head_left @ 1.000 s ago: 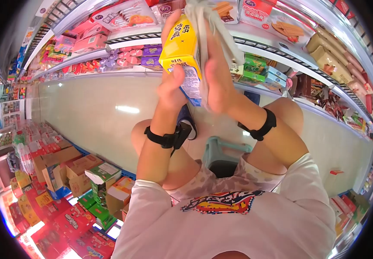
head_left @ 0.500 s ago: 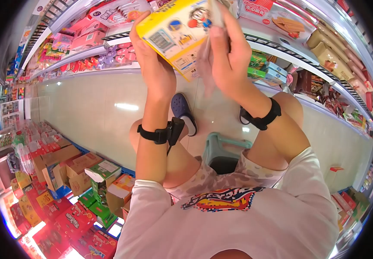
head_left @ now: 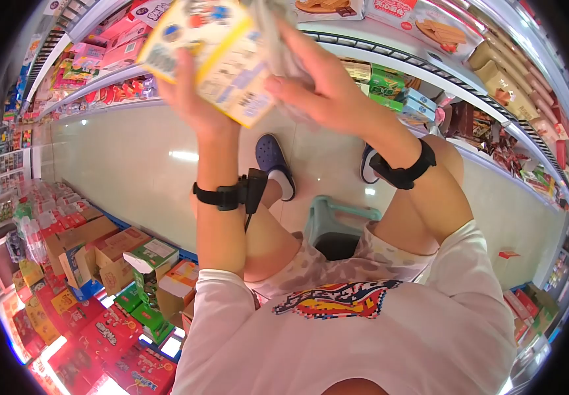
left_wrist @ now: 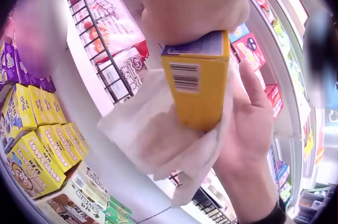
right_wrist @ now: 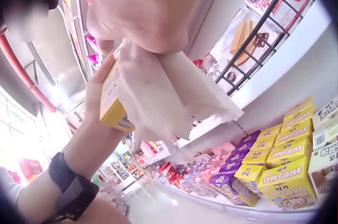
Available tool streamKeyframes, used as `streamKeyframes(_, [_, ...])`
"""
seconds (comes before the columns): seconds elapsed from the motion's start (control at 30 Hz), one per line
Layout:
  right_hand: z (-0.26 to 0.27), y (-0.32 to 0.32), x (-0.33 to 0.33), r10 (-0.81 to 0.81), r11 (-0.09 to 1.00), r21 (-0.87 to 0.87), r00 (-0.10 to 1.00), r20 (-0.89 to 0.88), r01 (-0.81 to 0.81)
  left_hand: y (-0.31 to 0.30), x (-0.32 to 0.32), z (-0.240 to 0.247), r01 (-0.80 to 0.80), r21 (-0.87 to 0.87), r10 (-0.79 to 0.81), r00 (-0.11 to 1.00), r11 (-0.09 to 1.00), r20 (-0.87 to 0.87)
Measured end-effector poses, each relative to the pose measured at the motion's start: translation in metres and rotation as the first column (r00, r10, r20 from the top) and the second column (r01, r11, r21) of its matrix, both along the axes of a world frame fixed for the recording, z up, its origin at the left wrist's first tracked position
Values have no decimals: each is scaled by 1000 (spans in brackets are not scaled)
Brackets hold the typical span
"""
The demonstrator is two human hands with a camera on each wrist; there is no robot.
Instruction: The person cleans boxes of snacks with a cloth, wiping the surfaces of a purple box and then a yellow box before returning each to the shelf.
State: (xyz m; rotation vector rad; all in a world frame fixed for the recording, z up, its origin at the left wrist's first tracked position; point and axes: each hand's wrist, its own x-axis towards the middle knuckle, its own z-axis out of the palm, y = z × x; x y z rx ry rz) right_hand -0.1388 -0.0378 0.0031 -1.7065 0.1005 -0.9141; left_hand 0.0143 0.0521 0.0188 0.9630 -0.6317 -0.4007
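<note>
A yellow snack box [head_left: 228, 76], with printed white panels, is held up in front of the shelves. My left hand [head_left: 195, 105] grips it from the left, thumb across the printed face. On the other side my right hand [head_left: 330, 92] holds a pale, thin cloth [head_left: 284, 66] against the box edge, thumb on the near side. In the left wrist view the box's yellow end with a barcode [left_wrist: 186, 77] shows, and the cloth [left_wrist: 153, 129] hangs loosely around its lower part. The right wrist view shows the cloth [right_wrist: 153, 94] draped below my right hand [right_wrist: 145, 18], partly hiding the box.
Shelves with a black wire rail [head_left: 403, 56] run ahead, stocked with packaged snacks. Yellow boxes [left_wrist: 39, 160] stand in rows on a lower level. A grey-green stool [head_left: 330, 227] is beneath me. Cardboard cartons [head_left: 116, 260] and red boxes [head_left: 103, 329] are stacked behind on the left.
The box has turned from its narrow yellow side to a broad printed face, tilting and moving left. My left hand has moved left with it; the right hand keeps the cloth at its edge.
</note>
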Motion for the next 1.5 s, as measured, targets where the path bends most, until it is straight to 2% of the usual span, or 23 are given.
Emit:
streamKeyframes(0.03, [-6, -3, 2, 4, 993, -119, 1000, -19, -6, 3, 9, -1, 6, 16, -5, 998, 1000, -66])
streamKeyframes(0.13, [3, 1, -7, 97, 995, 3, 971, -218, -98, 5, 14, 1, 1, -166, -50, 955, 986, -292])
streamKeyframes(0.17, [-9, 4, -1, 56, 991, -119, 994, -95, -67, 5, 12, 2, -31, -179, -27, 951, 983, -309])
streamKeyframes(0.27, [-23, 36, 11, -26, 998, -54, 999, 18, 27, -10, 18, -15, -165, -219, 118, 970, 962, -213])
streamKeyframes(0.33, [-28, 42, 21, -106, 989, -91, 992, 71, 112, -15, -4, -14, -101, -219, 40, 962, 970, -269])
streamKeyframes(0.47, [-12, 16, 23, -289, 957, 61, 950, 117, 283, -26, -18, -26, -46, -174, -9, 952, 984, -306])
streamKeyframes(0.53, [9, 12, 13, -102, 975, 211, 981, 165, 66, -31, -31, -21, -26, -156, -24, 951, 987, -307])
streamKeyframes(0.57, [-11, 12, 23, -139, 942, 329, 974, 181, 73, -34, -35, -18, -84, -169, 28, 951, 982, -308])
streamKeyframes(0.6, [-25, 24, 27, -130, 944, 324, 974, 184, 64, -34, -28, -18, -92, -174, 35, 951, 981, -306])
streamKeyframes(0.67, [-37, 54, 24, -281, 950, -113, 956, 86, 290, -30, -1, -23, -95, -183, 39, 958, 978, -285])
streamKeyframes(0.7, [-36, 62, 18, -283, 950, -110, 955, 88, 291, -21, 18, -29, -112, -161, 50, 937, 981, -346])
streamKeyframes(0.73, [-34, 68, 11, -108, 993, -39, 994, 16, 108, -19, 29, -22, -102, -157, 42, 938, 982, -343])
streamKeyframes(0.77, [-33, 72, 7, 75, 996, 46, 996, -42, -73, -17, 38, -16, -191, -130, 146, 945, 973, -293])
streamKeyframes(0.8, [-31, 68, 4, 70, 997, 46, 997, -42, -68, -17, 42, -10, -288, -114, 255, 937, 951, -241])
streamKeyframes(0.87, [-21, 52, 0, -99, 989, 105, 995, -22, 101, -14, 40, -5, -325, -128, 308, 942, 937, -134])
streamKeyframes(0.93, [-13, 38, 1, -202, 966, 177, 977, 66, 187, -13, 33, -6, -323, 54, 314, 941, 945, 131])
streamKeyframes(0.97, [-9, 30, -2, -301, 947, 145, 948, 101, 285, -15, 46, -17, -351, 41, 302, 854, 936, 423])
streamKeyframes(1.0, [-5, 24, -5, -402, 914, 118, 906, 135, 388, -12, 41, -13, -355, 39, 306, 852, 934, 425])
streamKeyframes(1.07, [2, 14, -9, -371, 925, -33, 920, 124, 377, -6, 20, -4, -330, 192, 11, 526, 924, 850])
streamKeyframes(1.13, [-4, 3, -10, -359, 911, -180, 928, 98, 371, -6, 6, -12, -267, 240, -89, 475, 933, 876])
streamKeyframes(1.2, [-12, -4, 0, -343, 790, -482, 925, 164, 379, -7, 0, -22, -212, 290, -183, 414, 933, 892])
streamKeyframes(1.43, [-2, -8, 0, -313, 817, -427, 920, 235, 387, -3, -4, -17, -106, 191, -63, 703, 976, 708])
streamKeyframes(1.5, [-4, -10, 0, -348, 787, -462, 913, 214, 408, 0, 1, -20, -116, 146, -26, 693, 982, 721])
